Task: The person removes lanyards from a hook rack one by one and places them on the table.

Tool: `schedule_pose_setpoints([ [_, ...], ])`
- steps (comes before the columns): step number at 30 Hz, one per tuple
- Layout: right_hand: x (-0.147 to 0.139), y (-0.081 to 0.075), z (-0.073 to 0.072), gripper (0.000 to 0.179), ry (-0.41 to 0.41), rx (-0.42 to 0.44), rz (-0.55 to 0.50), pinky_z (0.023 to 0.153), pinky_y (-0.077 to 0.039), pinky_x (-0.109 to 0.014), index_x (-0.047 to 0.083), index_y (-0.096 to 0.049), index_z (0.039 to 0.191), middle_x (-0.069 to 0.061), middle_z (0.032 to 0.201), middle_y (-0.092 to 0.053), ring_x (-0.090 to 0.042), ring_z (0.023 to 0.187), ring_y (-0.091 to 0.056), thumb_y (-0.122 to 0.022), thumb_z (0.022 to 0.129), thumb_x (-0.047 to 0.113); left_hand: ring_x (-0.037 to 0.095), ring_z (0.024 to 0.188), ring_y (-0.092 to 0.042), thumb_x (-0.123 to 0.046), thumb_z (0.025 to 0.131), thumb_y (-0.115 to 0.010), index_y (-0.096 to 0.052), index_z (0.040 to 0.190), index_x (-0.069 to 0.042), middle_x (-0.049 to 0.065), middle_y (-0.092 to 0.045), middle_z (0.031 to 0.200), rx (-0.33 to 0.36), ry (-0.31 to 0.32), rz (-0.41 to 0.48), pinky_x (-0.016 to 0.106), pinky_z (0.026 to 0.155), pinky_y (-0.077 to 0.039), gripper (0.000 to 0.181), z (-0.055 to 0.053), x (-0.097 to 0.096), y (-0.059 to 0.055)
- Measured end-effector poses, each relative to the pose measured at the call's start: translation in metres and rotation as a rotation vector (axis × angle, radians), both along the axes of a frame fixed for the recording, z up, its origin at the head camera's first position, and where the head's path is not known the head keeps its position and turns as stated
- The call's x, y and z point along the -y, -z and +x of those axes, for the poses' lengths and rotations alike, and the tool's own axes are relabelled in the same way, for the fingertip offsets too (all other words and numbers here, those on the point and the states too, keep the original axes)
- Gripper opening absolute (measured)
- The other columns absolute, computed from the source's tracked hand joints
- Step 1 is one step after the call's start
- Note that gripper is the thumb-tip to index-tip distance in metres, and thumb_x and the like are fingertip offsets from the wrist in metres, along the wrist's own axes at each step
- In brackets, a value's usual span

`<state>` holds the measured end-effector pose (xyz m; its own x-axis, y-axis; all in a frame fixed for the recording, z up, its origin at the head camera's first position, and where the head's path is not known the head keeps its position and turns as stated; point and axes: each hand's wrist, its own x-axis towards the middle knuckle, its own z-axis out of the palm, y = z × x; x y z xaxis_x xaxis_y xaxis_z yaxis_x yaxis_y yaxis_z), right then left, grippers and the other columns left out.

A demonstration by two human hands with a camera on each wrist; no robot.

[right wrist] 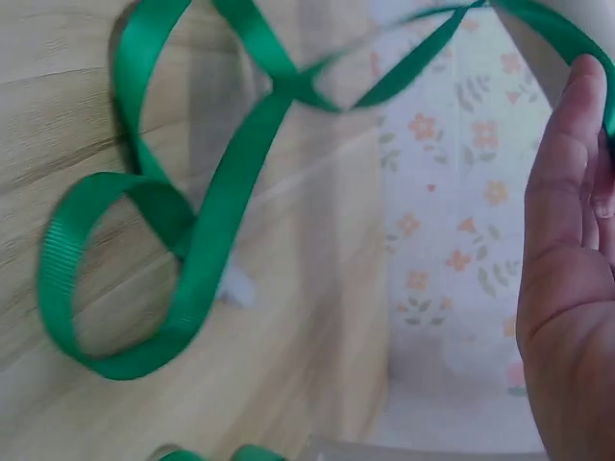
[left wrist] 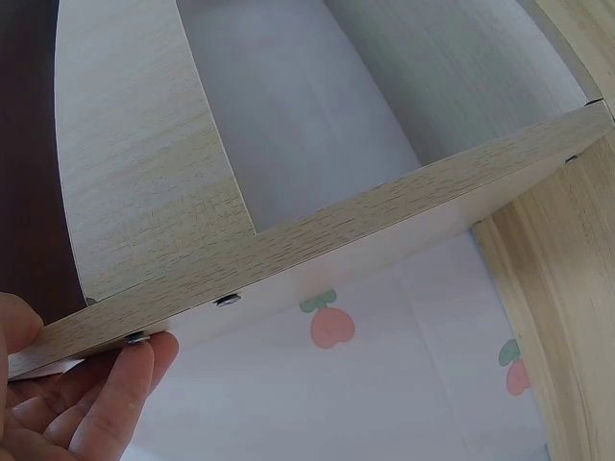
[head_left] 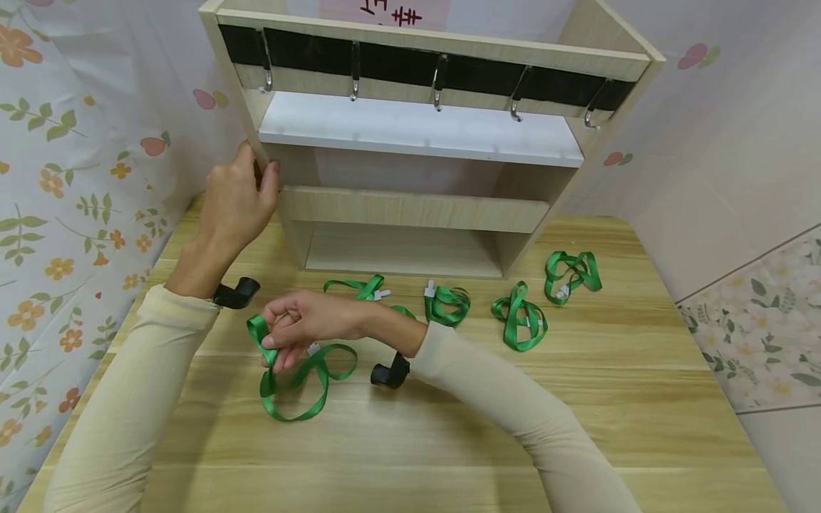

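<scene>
My left hand (head_left: 234, 196) grips the left side panel (left wrist: 288, 245) of a pale wooden shelf unit, thumb on one face and fingers on the other. Lower down, my right hand (head_left: 314, 320) pinches a green lanyard (right wrist: 240, 202) between thumb and fingers. One part of the ribbon is lifted at the fingertips; the rest hangs in loops down to the table. A small white clip on it shows partly behind the ribbon. Right behind the right forearm another green lanyard (head_left: 367, 287) lies partly covered.
Several metal hooks (head_left: 438, 85) hang from a black strip (head_left: 398, 60) across the unit's top front. On the wooden table (head_left: 385, 456) to the right lie three more coiled lanyards (head_left: 511, 331). A white shelf (head_left: 417, 128) sits inside the unit. Patterned cloth (head_left: 64, 178) borders the left.
</scene>
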<state>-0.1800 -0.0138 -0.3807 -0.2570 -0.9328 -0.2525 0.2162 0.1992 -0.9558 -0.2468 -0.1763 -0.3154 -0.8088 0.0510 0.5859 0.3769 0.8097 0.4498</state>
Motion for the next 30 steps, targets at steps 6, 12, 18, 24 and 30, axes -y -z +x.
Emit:
schedule_pose_setpoints([
  [6,-0.005,0.018,-0.001,0.003,0.058,-0.025,0.219,0.075,-0.059,-0.038,-0.001,-0.052,0.101,-0.015,0.08,-0.069,-0.019,0.069,-0.07,-0.054,0.099,0.0,0.029,0.055,-0.052,-0.021,0.101,-0.049,-0.055,0.1,0.008,0.018,-0.056,0.068,0.021,0.0,0.005,0.024,0.046,-0.03,0.029,0.001,0.0,-0.001],
  [12,-0.007,0.037,0.004,0.014,0.023,-0.492,0.358,0.056,-0.052,-0.022,0.005,-0.057,0.083,-0.006,0.067,-0.065,-0.014,0.056,-0.065,-0.066,0.094,0.005,0.025,0.054,-0.05,-0.02,0.101,-0.049,-0.055,0.101,0.008,0.017,-0.056,0.068,0.02,0.004,0.001,0.021,0.045,-0.029,0.029,0.001,0.0,-0.001],
  [18,-0.006,0.042,0.011,0.013,-0.062,-0.977,0.436,0.064,-0.043,-0.013,0.014,-0.065,0.081,0.006,0.076,-0.061,-0.003,0.067,-0.058,-0.069,0.093,0.013,0.022,0.053,-0.048,-0.02,0.101,-0.049,-0.055,0.099,0.007,0.017,-0.056,0.068,0.018,0.003,-0.003,0.02,0.045,-0.029,0.028,0.0,0.0,-0.002],
  [24,-0.01,0.039,0.014,0.018,-0.085,-1.2,0.445,0.064,-0.04,-0.015,0.017,-0.071,0.083,0.009,0.081,-0.064,-0.003,0.071,-0.052,-0.062,0.097,0.013,0.024,0.054,-0.05,-0.02,0.101,-0.049,-0.055,0.099,0.007,0.017,-0.057,0.068,0.017,0.004,-0.004,0.019,0.045,-0.029,0.028,0.0,-0.001,-0.002],
  [30,-0.016,0.033,0.014,0.02,-0.039,-1.258,0.459,0.058,-0.039,-0.014,0.016,-0.071,0.089,0.008,0.083,-0.066,-0.002,0.066,-0.05,-0.056,0.101,0.015,0.023,0.053,-0.049,-0.019,0.101,-0.05,-0.054,0.094,0.006,0.016,-0.056,0.067,0.008,-0.001,-0.007,0.021,0.045,-0.03,0.026,0.0,-0.001,-0.001],
])
